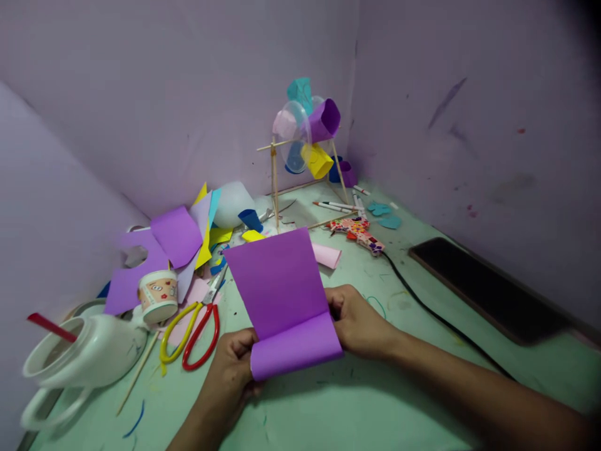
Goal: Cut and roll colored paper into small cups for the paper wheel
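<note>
Pinching the purple sheet (286,300) by its two lower corners, I have my left hand (233,369) and right hand (357,324) keeping its near edge curled over just above the table (375,401), right of the scissors (195,329), so the roll stays even.

Purple paper sheet (282,288), smooth, near edge curled up into a roll, far part tilted upward; held above the green table, near centre.
</note>
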{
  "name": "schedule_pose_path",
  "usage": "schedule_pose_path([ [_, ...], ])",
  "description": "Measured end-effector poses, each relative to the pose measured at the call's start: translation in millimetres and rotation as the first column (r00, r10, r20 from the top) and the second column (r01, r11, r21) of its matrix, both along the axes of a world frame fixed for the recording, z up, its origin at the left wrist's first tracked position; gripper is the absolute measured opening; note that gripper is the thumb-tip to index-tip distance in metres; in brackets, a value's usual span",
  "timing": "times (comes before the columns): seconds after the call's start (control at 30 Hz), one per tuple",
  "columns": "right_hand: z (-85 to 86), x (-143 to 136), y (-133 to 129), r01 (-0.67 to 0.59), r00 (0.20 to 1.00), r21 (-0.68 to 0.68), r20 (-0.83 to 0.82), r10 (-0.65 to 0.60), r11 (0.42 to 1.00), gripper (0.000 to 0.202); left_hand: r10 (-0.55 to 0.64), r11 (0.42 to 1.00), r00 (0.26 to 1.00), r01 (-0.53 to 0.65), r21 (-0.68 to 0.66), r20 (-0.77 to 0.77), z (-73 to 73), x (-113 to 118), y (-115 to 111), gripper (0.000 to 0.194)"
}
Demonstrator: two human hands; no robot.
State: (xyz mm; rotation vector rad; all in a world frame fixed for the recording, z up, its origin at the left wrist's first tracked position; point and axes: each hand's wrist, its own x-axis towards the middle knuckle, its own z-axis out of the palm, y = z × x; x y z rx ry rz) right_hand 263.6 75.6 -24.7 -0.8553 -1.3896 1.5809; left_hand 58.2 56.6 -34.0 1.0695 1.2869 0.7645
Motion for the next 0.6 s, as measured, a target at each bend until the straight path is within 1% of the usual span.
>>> schedule_pose_path([
  [0.07,-0.9,-0.2,-0.5,-0.008,1.0,-0.02,-0.014,0.008,1.0,0.016,-0.009,1.0,1.0,0.009,0.003,-0.015,-0.6,-0.5,-0.4,0.003],
  [0.13,-2.0,-0.2,-1.1,0.003,1.0,-0.056,-0.006,-0.003,0.998,0.012,-0.025,0.999,0.999,0.026,0.02,-0.025,0.8,-0.2,-0.9,0.002],
  [0.27,-2.6,-0.2,-1.9,0.058,0.996,-0.119,0.081,-0.048,0.991,0.013,-0.038,0.998,0.997,0.041,0.044,-0.074,9.7,4.8,-1.9,0.007],
  [0.37,-2.1,-0.4,-1.8,0.083,0.988,-0.103,0.136,-0.068,0.991,0.011,-0.031,0.998,0.994,0.036,0.051,-0.106,14.1,8.6,-2.7,0.006],
  [0.43,-2.0,-0.5,-1.5,0.114,0.979,-0.083,0.176,-0.099,0.99,0.013,-0.027,0.998,0.994,0.033,0.051,-0.11,11.5,8.3,-3.3,0.006],
  [0.53,-2.4,-0.6,-0.8,0.156,0.967,-0.09,0.219,-0.133,0.984,0.016,-0.021,0.997,0.995,0.029,0.078,-0.096,1.1,4.4,-3.9,0.005],
  [0.6,-2.8,-0.8,-0.3,0.159,0.967,-0.105,0.216,-0.134,0.982,0.017,-0.019,0.994,0.995,0.028,0.102,-0.096,-4.8,2.3,-4.0,0.004],
])
